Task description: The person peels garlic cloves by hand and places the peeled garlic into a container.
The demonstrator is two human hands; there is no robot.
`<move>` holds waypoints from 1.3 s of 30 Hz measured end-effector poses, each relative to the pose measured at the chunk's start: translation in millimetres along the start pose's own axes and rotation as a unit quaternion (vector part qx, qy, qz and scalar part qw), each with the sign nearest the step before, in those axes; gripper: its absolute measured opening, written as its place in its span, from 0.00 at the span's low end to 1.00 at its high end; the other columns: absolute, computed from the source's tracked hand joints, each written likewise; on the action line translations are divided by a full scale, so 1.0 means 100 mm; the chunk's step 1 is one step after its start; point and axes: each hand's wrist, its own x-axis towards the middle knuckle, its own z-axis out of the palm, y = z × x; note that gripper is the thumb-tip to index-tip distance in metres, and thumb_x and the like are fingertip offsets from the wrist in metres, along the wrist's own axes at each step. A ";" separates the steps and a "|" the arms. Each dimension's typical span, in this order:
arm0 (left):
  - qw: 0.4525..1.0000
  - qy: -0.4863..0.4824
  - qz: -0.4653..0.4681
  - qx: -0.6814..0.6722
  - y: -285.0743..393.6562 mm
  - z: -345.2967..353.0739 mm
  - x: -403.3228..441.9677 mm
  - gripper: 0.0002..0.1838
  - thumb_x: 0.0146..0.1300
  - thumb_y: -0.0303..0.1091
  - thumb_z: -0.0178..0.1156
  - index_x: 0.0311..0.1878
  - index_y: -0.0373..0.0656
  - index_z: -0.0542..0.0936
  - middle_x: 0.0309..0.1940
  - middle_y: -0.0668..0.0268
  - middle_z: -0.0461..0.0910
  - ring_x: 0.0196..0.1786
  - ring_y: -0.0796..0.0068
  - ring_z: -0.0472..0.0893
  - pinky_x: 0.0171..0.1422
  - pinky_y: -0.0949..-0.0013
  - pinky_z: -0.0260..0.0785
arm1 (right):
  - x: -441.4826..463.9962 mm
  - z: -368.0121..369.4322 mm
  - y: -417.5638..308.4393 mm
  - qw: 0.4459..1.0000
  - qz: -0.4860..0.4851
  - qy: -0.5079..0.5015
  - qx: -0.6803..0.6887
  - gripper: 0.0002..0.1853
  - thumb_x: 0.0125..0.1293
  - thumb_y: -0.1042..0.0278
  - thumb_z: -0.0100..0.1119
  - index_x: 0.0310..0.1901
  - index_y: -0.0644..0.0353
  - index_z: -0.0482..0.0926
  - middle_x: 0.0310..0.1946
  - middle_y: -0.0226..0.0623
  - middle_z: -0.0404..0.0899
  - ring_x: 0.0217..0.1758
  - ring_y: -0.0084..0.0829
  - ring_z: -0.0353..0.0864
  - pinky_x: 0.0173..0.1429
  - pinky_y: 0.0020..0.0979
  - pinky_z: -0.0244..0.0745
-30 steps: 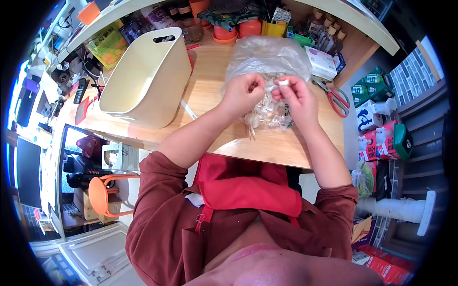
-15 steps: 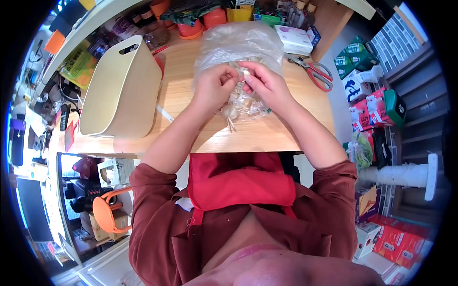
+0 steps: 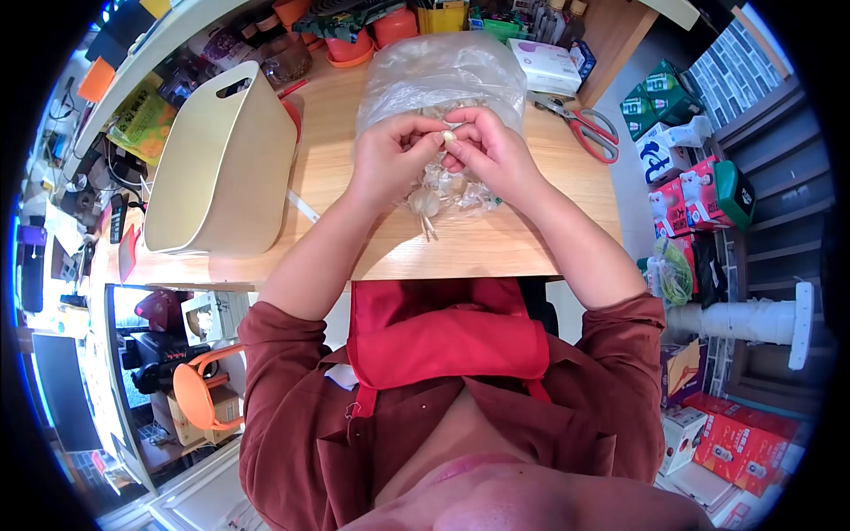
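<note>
Pale clove [image 3: 449, 137] above the plastic bag [image 3: 445, 69], pinched by right hand [image 3: 498, 157]; left hand [image 3: 390, 161] curled, fingertips meeting it (own grip: can't tell). Light, opposed pinch probably best, low over bag. Garlic bulb [image 3: 425, 202] at near edge.

- The table [image 3: 398, 261] has a light wooden top with visible grain.
- A cream bin [image 3: 252, 168] with a handle slot stands on its left part.
- A thin white strip [image 3: 303, 206] lies just beside the bin, on its right.
- A clear plastic bag [image 3: 443, 66] is spread across the middle, with loose skins and garlic at its near end.
- A garlic bulb [image 3: 424, 203] points its stalk toward the front edge; whether it rests on plastic or wood is hard to tell.
- Scissors [image 3: 589, 131] with red and grey handles lie at the right, near a white box [image 3: 544, 66].
</note>
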 end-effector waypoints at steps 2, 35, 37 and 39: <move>1.000 -0.003 0.001 0.000 -0.02 -0.01 0.00 0.07 0.60 0.22 0.55 0.41 0.33 0.78 0.34 0.67 0.78 0.37 0.84 0.75 0.40 0.80 0.68 | 0.00 0.00 0.01 1.000 -0.001 0.001 -0.005 0.15 0.64 0.74 0.51 0.51 0.63 0.63 0.32 0.38 0.77 0.34 0.25 0.80 0.38 0.25 0.77; 1.000 0.015 -0.021 0.005 0.02 0.09 -0.01 0.02 0.60 0.23 0.56 0.35 0.36 0.75 0.26 0.71 0.76 0.27 0.86 0.74 0.31 0.82 0.65 | 0.03 0.03 0.05 0.996 0.076 0.033 0.042 0.12 0.58 0.78 0.58 0.42 0.65 0.69 0.33 0.36 0.77 0.34 0.21 0.79 0.37 0.22 0.76; 1.000 0.023 -0.010 -0.007 0.05 0.10 -0.01 0.01 0.60 0.23 0.55 0.34 0.36 0.74 0.25 0.70 0.75 0.25 0.85 0.74 0.28 0.81 0.65 | 0.03 0.02 0.03 0.992 0.095 0.053 0.068 0.10 0.57 0.78 0.59 0.40 0.65 0.70 0.32 0.35 0.77 0.33 0.20 0.79 0.36 0.21 0.76; 1.000 0.029 -0.002 0.007 0.01 0.08 0.00 0.02 0.60 0.23 0.54 0.34 0.34 0.74 0.25 0.67 0.76 0.25 0.83 0.76 0.27 0.79 0.68 | 0.02 0.02 0.01 0.996 0.071 0.049 0.023 0.10 0.58 0.78 0.58 0.41 0.64 0.71 0.33 0.35 0.78 0.32 0.20 0.79 0.36 0.21 0.76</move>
